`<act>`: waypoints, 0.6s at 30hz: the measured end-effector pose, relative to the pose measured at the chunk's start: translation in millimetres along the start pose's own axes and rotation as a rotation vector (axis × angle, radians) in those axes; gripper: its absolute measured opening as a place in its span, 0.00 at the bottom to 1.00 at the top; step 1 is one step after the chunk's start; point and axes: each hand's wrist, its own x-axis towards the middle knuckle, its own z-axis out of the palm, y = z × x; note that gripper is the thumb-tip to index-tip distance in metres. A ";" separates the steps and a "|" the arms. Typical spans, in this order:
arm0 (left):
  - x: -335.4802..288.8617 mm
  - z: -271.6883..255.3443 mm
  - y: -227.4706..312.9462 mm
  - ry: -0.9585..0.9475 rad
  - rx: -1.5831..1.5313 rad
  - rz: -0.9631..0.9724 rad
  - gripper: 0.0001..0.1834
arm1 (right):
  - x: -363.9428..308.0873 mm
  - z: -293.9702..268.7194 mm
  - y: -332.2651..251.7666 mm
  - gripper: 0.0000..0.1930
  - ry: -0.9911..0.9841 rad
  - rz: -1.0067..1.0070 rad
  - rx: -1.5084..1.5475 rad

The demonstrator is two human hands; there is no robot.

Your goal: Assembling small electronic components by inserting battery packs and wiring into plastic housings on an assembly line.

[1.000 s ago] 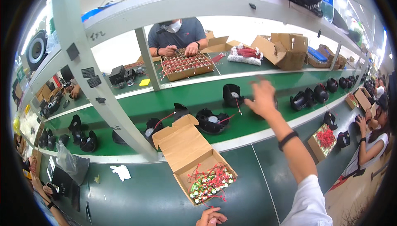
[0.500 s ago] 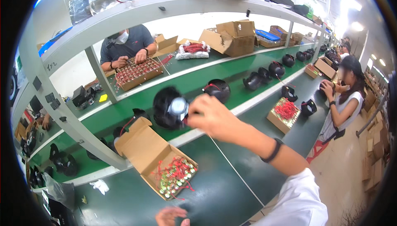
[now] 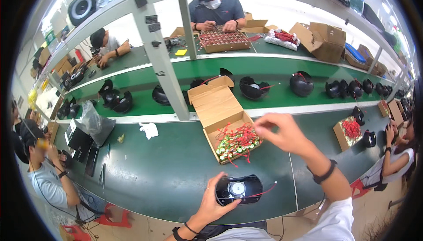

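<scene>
My left hand (image 3: pixel 214 201) is closed round the side of a black rounded plastic housing (image 3: pixel 252 183), just above the near edge of the bench. A silver round speaker (image 3: pixel 237 190) sits inside it, and a thin red wire (image 3: pixel 264 193) sticks out to the right. Over the right edge of an open cardboard box (image 3: pixel 211 142), my right hand (image 3: pixel 284 133) has its fingers bent and apart, with nothing visible in them. Inside the box lies a pile of small shiny round parts (image 3: pixel 233 146) with red wires.
Black housings, one being a shell (image 3: pixel 254 87), stand along the green belt (image 3: pixel 277 102) behind the box. A metal post (image 3: pixel 161 60) rises left of it. A grey plastic bag (image 3: pixel 97 122) and white tissue (image 3: pixel 149 130) lie leftward. Co-workers sit left, right and opposite.
My right hand has left the belt, where it held a black housing, and is now over the box. My left hand, empty before, now holds a housing. The view has swung left.
</scene>
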 end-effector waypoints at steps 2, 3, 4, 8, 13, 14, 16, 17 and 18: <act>-2.1 2.5 -1.6 0.030 0.034 0.050 0.55 | 43.3 27.7 17.2 0.08 -0.111 -0.066 -0.138; -3.0 4.3 -2.4 0.044 0.040 0.047 0.55 | 61.7 43.6 35.5 0.08 -0.186 -0.058 -0.208; -3.5 5.9 -4.4 0.039 0.049 0.097 0.55 | 75.3 50.3 47.3 0.08 -0.195 -0.068 -0.205; -6.3 8.8 -8.6 0.015 0.013 0.150 0.54 | 105.0 72.2 56.9 0.15 -0.648 0.092 -0.416; -2.2 8.8 -5.3 0.003 -0.009 0.169 0.52 | 109.4 93.9 67.5 0.20 -0.815 0.054 -0.289; -1.3 9.4 -4.6 -0.010 0.007 0.170 0.54 | 107.6 94.8 79.2 0.20 -0.807 0.057 -0.296; -2.0 9.0 -7.4 -0.031 0.017 0.173 0.56 | 109.9 103.4 73.9 0.20 -0.811 0.045 -0.256; -2.2 9.1 -9.7 -0.026 0.008 0.180 0.56 | 101.2 107.9 71.9 0.18 -0.712 0.054 -0.237; -2.2 12.1 -10.0 -0.016 0.002 0.190 0.56 | 92.4 111.3 69.9 0.15 -0.621 0.017 -0.303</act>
